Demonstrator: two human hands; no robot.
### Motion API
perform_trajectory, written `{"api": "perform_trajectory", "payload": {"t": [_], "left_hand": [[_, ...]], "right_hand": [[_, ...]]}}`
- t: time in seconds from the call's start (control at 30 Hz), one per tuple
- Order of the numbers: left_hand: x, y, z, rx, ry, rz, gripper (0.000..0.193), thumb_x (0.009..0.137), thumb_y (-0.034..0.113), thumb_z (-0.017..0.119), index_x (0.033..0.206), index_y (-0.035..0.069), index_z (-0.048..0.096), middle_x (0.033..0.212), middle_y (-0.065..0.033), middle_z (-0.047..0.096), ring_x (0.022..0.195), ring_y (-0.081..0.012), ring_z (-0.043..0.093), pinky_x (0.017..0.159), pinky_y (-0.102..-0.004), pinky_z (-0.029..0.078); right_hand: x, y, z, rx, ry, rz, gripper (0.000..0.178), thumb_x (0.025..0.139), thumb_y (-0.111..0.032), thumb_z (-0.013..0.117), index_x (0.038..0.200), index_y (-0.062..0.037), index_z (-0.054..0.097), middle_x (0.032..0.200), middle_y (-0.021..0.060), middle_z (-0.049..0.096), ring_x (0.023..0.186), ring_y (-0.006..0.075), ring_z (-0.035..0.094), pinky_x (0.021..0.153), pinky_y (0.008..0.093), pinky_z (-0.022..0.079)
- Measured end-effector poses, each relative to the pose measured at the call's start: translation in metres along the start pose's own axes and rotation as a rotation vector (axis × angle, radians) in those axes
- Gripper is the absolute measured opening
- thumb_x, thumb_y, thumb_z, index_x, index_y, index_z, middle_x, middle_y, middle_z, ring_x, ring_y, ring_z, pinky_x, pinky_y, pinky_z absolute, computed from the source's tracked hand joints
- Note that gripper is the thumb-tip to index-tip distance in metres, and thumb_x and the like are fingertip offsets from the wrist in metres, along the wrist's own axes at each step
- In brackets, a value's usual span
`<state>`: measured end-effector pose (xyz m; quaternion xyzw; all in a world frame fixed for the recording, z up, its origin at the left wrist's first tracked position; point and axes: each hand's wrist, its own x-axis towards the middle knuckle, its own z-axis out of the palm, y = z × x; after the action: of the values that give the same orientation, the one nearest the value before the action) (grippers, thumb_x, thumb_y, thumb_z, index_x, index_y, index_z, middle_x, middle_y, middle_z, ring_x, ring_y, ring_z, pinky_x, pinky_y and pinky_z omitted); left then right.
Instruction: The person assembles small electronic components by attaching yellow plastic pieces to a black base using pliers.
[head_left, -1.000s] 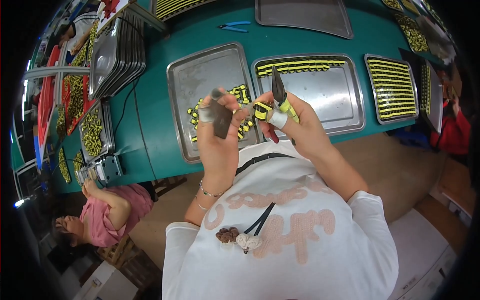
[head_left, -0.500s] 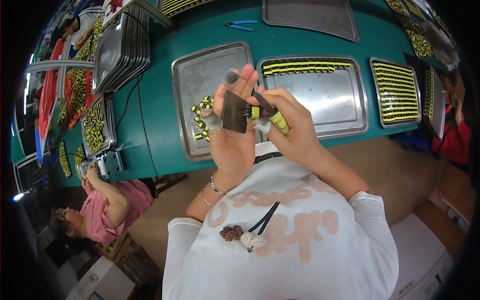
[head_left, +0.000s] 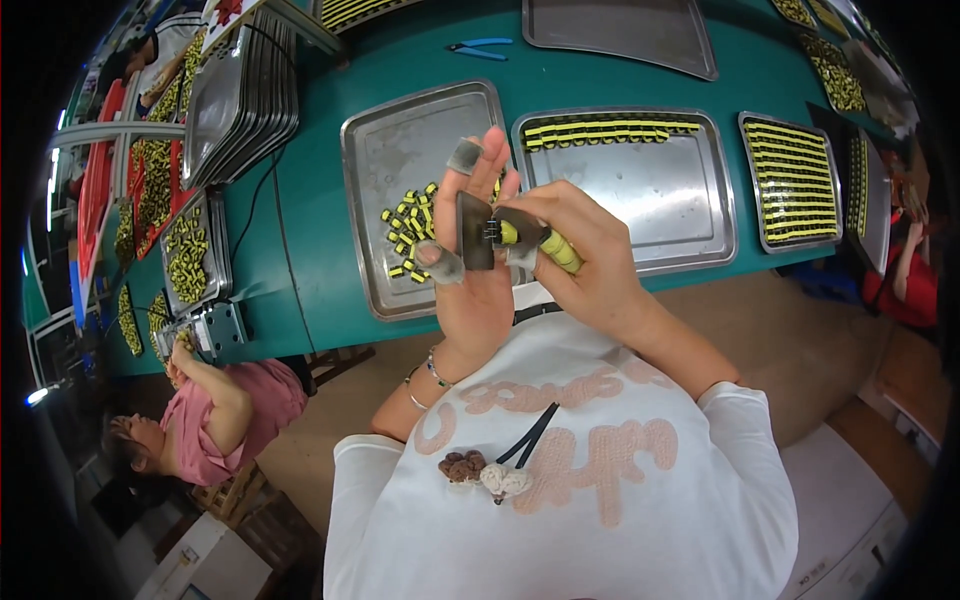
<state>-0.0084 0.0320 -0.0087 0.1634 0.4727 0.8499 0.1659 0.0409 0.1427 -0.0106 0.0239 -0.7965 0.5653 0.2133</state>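
My left hand (head_left: 470,310) is palm up, its fingers stretched out and grey covers on some fingertips. Across that palm lies a dark flat plate (head_left: 474,235), held beside the thumb. My right hand (head_left: 590,245) is closed round a tool with a yellow-wrapped handle (head_left: 560,250) and a flat dark blade (head_left: 522,220). Between plate and blade sits a small yellow-and-black component (head_left: 508,232), its thin metal pins pointing at the plate. Whether plate and blade are joined is hidden. Behind my left hand, loose yellow-and-black components (head_left: 410,225) lie in a metal tray (head_left: 375,300).
To the right, a second metal tray (head_left: 640,225) holds rows of components along its far edge; a fuller tray (head_left: 790,185) stands beyond. Blue-handled cutters (head_left: 480,48) lie farther back on the green table (head_left: 400,50). Stacked trays (head_left: 245,100) and a co-worker in pink (head_left: 225,420) are at left.
The tool in my right hand has turned, so its dark blade now shows its broad face. My left hand has shifted slightly right with the plate, and more loose components show behind it.
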Motion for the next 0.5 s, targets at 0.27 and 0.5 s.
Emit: {"api": "perform_trajectory", "payload": {"t": [0.27,0.5], "left_hand": [[-0.009,-0.009,-0.004,0.045,-0.046,0.044,0.081,0.089,0.068,0.021,0.145,0.009,0.023,0.147,-0.0251,0.022,0.137,-0.036,0.023,0.113,-0.0465,0.015],[-0.009,-0.017,-0.011,0.037,-0.149,0.083,0.078,0.089,0.067,0.021,0.145,0.012,0.025,0.147,-0.0248,0.024,0.137,-0.0357,0.023,0.113,-0.0448,0.016]], "right_hand": [[-0.001,-0.002,-0.003,-0.052,-0.003,-0.078,0.035,0.064,0.009,0.057,0.096,-0.0009,0.062,0.088,0.0113,0.061,0.074,0.0211,0.059,0.066,0.0289,0.047],[-0.003,0.0,-0.002,-0.03,0.004,-0.103,0.031,0.063,0.009,0.056,0.093,-0.0007,0.062,0.09,0.0113,0.062,0.077,0.0224,0.06,0.068,0.0297,0.047]]}}
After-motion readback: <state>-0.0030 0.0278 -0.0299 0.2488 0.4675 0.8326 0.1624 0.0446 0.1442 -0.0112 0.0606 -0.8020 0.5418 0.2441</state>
